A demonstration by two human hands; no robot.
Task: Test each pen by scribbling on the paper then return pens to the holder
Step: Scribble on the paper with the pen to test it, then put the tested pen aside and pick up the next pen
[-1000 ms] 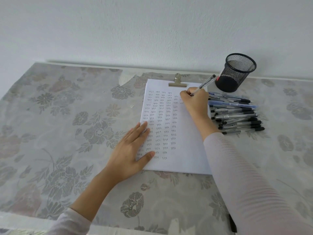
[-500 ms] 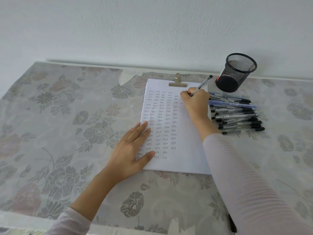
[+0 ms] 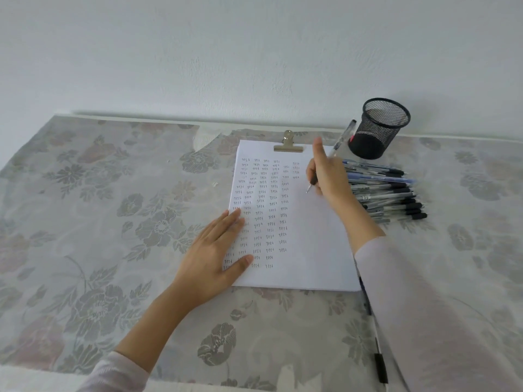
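Note:
A white sheet of paper (image 3: 308,236), held by a metal clip (image 3: 288,145) at its top, lies on the table and carries several columns of small handwritten words. My left hand (image 3: 215,256) rests flat on the sheet's lower left edge. My right hand (image 3: 328,174) grips a clear pen (image 3: 339,142) with its index finger raised; the tip hangs at or just above the sheet's right part. A black mesh pen holder (image 3: 377,128) stands upright at the back right. Several pens (image 3: 387,190) lie piled to the right of the paper.
A floral cloth (image 3: 113,222) covers the table, which ends at a white wall (image 3: 226,52) behind. Two more pens (image 3: 379,360) lie near the front edge beside my right sleeve.
My right hand has moved down from the top row of writing with the pen. Its index finger has lifted off the pen. The left hand has stayed in place.

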